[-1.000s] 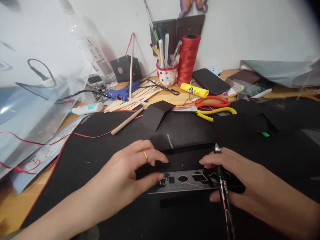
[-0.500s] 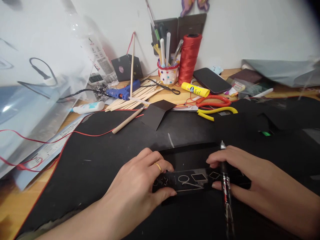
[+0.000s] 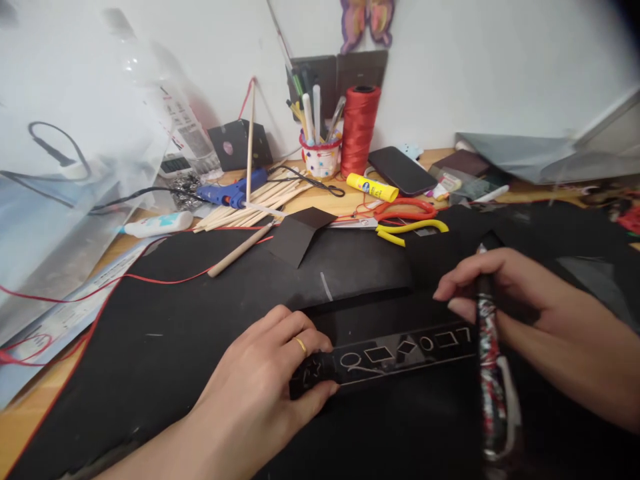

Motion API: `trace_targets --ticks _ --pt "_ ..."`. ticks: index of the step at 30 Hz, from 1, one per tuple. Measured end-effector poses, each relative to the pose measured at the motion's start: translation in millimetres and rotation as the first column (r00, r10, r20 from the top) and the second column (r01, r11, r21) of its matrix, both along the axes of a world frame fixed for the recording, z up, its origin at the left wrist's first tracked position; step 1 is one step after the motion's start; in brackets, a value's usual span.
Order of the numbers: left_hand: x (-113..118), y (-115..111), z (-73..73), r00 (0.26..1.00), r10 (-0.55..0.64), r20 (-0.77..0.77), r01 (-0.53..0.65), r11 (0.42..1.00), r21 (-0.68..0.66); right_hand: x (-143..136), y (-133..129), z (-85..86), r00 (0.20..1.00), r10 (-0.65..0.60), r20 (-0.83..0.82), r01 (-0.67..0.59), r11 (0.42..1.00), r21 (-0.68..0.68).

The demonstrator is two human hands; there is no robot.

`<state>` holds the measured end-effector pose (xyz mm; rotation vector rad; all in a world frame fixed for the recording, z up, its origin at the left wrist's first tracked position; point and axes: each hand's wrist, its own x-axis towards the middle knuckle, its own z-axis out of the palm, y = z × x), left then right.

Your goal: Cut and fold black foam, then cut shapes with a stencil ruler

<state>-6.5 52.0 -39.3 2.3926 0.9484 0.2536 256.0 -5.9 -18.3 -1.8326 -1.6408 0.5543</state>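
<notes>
My left hand [image 3: 265, 380] presses down on the left end of a clear template ruler [image 3: 427, 357], thumb on the near edge and fingers on the far edge. The ruler has cut-out shapes such as circles, rectangles and a star, and lies on black sheet material [image 3: 370, 310]. My right hand [image 3: 525, 300] is raised off the ruler's right end, thumb and forefinger bent close together. A patterned pen [image 3: 490, 380] with a silver tip hangs in that hand, tip pointing away from me and clip end towards me. My right hand's other fingers are partly hidden.
Behind the black sheet lie a folded black card [image 3: 300, 233], scissors [image 3: 410, 217], a glue stick [image 3: 373, 188], wooden sticks [image 3: 273, 200] and a blue glue gun [image 3: 233, 192]. A red spool [image 3: 360, 133], a pen cup [image 3: 321, 157] and a phone [image 3: 403, 170] are further back.
My right hand has lifted off the ruler and moved right with the pen, uncovering more cut-out shapes. My left hand stays on the ruler. The view has shifted slightly.
</notes>
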Motion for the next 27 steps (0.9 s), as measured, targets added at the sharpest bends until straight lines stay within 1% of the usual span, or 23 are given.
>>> trace_targets --ticks 2,5,8,11,13,16,18,21,24,27 --pt "-0.9 -0.5 -1.7 1.000 -0.008 0.013 0.008 1.000 0.019 3.8 0.8 7.0 0.992 -0.076 -0.101 0.085 0.992 0.089" --pt "-1.1 -0.7 -3.7 1.000 -0.018 0.019 0.018 0.999 0.040 7.2 1.5 10.6 0.958 -0.145 -0.246 0.189 0.968 0.164" --pt "-0.3 -1.2 -3.2 1.000 -0.022 0.005 0.022 0.999 0.042 6.5 2.5 10.0 0.904 -0.129 -0.406 0.232 0.949 0.215" --pt "0.1 -1.6 -1.0 0.999 -0.030 -0.024 0.031 0.999 0.031 2.1 2.9 12.9 0.843 -0.118 -0.524 0.263 0.942 0.210" --pt "-0.1 -1.5 0.1 0.999 -0.038 -0.036 0.039 0.999 0.029 -0.4 2.1 16.7 0.824 -0.119 -0.555 0.273 0.940 0.203" --pt "-0.9 -0.9 0.3 0.998 -0.043 -0.038 0.044 0.998 0.037 1.0 0.4 19.7 0.837 -0.103 -0.538 0.249 0.946 0.206" --pt "-1.1 -0.4 -0.2 0.998 -0.044 -0.039 0.046 0.998 0.043 5.0 -0.4 18.2 0.839 -0.068 -0.540 0.214 0.954 0.211" --pt "-0.7 0.3 -0.9 0.997 -0.056 -0.046 0.058 0.997 0.042 11.2 -0.6 13.5 0.818 -0.011 -0.575 0.167 0.961 0.219" --pt "-0.2 1.1 -1.2 0.997 -0.062 -0.054 0.064 0.997 0.042 13.0 -0.2 11.1 0.812 -0.011 -0.583 0.170 0.961 0.219" --pt "-0.7 1.8 -1.9 0.996 -0.062 -0.060 0.065 0.997 0.044 11.1 0.2 12.4 0.806 -0.012 -0.592 0.171 0.962 0.214"
